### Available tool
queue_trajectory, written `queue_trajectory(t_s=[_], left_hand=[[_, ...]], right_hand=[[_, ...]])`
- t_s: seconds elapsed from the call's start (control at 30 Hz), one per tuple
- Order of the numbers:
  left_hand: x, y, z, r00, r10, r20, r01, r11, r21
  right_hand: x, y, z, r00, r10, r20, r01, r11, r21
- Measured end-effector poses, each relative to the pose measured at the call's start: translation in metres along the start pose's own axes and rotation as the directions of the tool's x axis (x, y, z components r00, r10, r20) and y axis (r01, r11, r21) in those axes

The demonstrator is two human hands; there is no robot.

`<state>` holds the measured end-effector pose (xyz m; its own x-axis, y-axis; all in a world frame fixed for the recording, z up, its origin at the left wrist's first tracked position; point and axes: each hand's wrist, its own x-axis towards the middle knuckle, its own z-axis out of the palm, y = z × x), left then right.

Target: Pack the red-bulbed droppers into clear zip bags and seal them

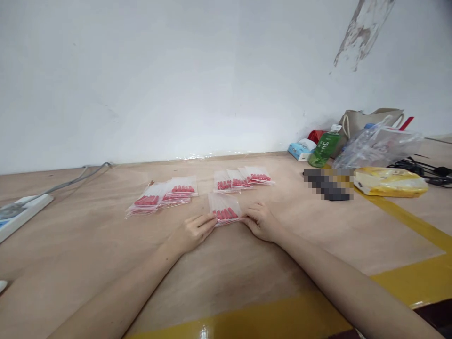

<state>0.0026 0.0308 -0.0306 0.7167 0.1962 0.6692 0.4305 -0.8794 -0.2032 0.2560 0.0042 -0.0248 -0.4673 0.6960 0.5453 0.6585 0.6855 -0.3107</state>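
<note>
A small clear zip bag of red pieces lies on the wooden table in front of me. My left hand pinches its lower left corner with the fingers pressed together. My right hand grips its lower right corner, fingers curled. Behind it, a fanned row of similar bags lies to the right. Another pile of the same bags lies to the left.
A white power strip with a grey cable sits at the left edge. At the right stand a green bottle, a tissue pack, a beige tote bag, clear plastic bags, a yellow packet and black cables. Yellow tape marks the table.
</note>
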Motion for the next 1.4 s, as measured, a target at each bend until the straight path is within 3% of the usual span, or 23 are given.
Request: queue_trajectory(t_s=[0.17, 0.4, 0.63, 0.9, 1.17, 1.4], left_hand=[[-0.001, -0.001, 0.0, 0.998, 0.063, 0.01, -0.063, 0.998, 0.004], [0.005, 0.002, -0.005, 0.995, 0.094, -0.031, -0.093, 0.995, 0.044], [0.011, 0.003, -0.011, 0.994, 0.106, 0.001, -0.106, 0.989, 0.104], [0.014, 0.004, -0.014, 0.996, 0.092, 0.018, -0.094, 0.987, 0.133], [0.013, 0.005, -0.013, 0.997, 0.073, 0.021, -0.075, 0.99, 0.121], [0.008, 0.003, -0.015, 0.993, 0.106, 0.052, -0.109, 0.991, 0.074]], right_hand=[[0.001, 0.001, -0.002, 0.986, -0.167, 0.016, 0.168, 0.978, -0.121], [0.001, 0.001, -0.005, 0.944, -0.318, 0.091, 0.325, 0.838, -0.439], [0.0, 0.003, -0.004, 0.921, -0.377, 0.094, 0.377, 0.807, -0.454], [0.001, -0.001, -0.006, 0.952, -0.299, 0.067, 0.299, 0.855, -0.425], [0.02, -0.036, 0.025, 0.926, -0.378, -0.003, 0.335, 0.824, -0.458], [0.024, -0.038, 0.033, 0.905, -0.424, -0.044, 0.361, 0.819, -0.446]])
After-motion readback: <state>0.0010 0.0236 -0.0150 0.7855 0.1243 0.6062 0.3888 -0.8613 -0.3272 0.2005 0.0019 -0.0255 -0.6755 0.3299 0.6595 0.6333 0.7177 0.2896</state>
